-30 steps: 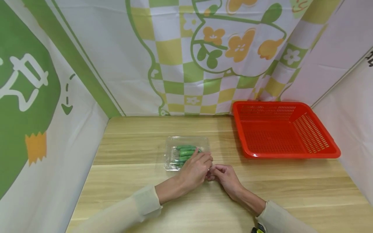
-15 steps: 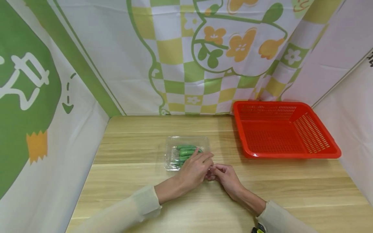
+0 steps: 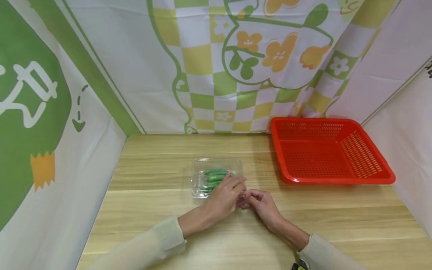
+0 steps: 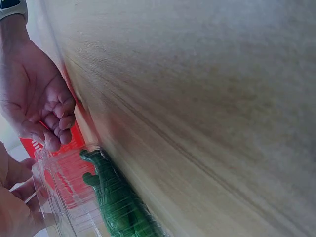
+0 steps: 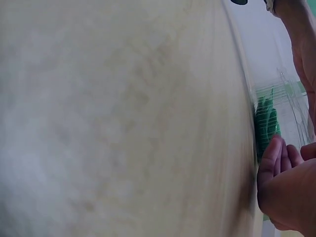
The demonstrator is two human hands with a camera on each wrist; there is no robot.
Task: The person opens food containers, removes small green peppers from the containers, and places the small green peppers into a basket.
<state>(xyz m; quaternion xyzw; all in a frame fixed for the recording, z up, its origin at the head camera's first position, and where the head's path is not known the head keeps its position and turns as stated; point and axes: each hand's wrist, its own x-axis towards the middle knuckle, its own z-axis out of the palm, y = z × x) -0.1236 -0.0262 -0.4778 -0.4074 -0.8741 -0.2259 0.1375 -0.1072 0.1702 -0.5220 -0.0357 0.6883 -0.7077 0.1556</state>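
Observation:
A clear plastic box (image 3: 199,180) with a lid sits on the table in the head view. Several long green peppers (image 3: 216,177) lie inside it, partly hidden by the left hand. The left hand (image 3: 223,197) rests over the box's front right part, its fingers lying relaxed on the lid (image 4: 49,190). At the front right corner, the right hand (image 3: 264,208) pinches the box edge between thumb and curled fingers. Both hands nearly touch there, so the exact grip is partly hidden. Through the ribbed wall, the peppers (image 4: 118,202) show in the left wrist view.
A red plastic basket (image 3: 285,176) with slotted walls stands at the back right of the wooden table (image 3: 152,172). Printed cloth (image 3: 199,60) hangs behind the table and at both sides. A black and yellow object (image 3: 298,266) shows by the right sleeve.
Almost nothing differs. Both hands stay at the box's front right corner, with only a very slight shift of the left hand and its fingers.

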